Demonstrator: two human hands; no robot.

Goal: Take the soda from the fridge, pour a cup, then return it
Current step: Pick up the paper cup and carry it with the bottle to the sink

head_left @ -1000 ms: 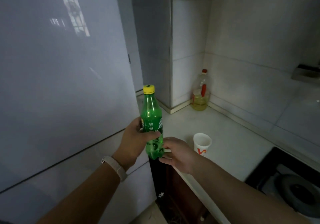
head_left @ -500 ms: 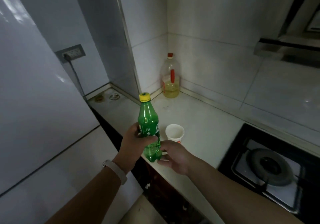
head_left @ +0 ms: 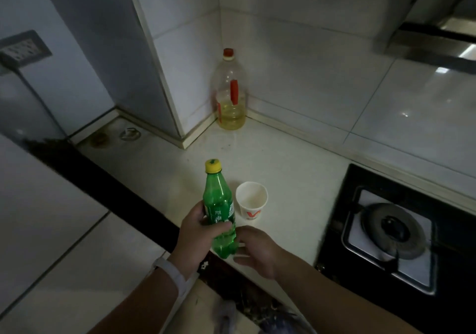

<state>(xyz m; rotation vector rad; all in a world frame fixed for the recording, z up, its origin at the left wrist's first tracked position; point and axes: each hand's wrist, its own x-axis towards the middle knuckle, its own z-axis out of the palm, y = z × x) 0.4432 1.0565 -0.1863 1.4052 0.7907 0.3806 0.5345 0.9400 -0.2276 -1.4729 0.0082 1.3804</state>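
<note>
- While the left hand [head_left: 198, 233] grips the green soda bottle [head_left: 219, 204] round its label, the bottle is held nearly upright over the counter's [head_left: 283, 158] front edge; its yellow cap [head_left: 213, 166] is on
- right hand [head_left: 257, 250] just beside the bottle's base, fingers loose, apparently holding nothing; contact is hard to judge in this dimness
- white paper cup [head_left: 252, 202] upright on the counter, just right of the bottle
- oil bottle [head_left: 230, 94] in the tiled corner; gas burner [head_left: 391, 230] at the right

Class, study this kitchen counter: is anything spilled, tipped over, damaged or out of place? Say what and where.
Nothing stands out. The soda bottle is roughly upright and capped in the left hand; the paper cup and oil bottle stand upright on the counter, with no spill visible.
</note>
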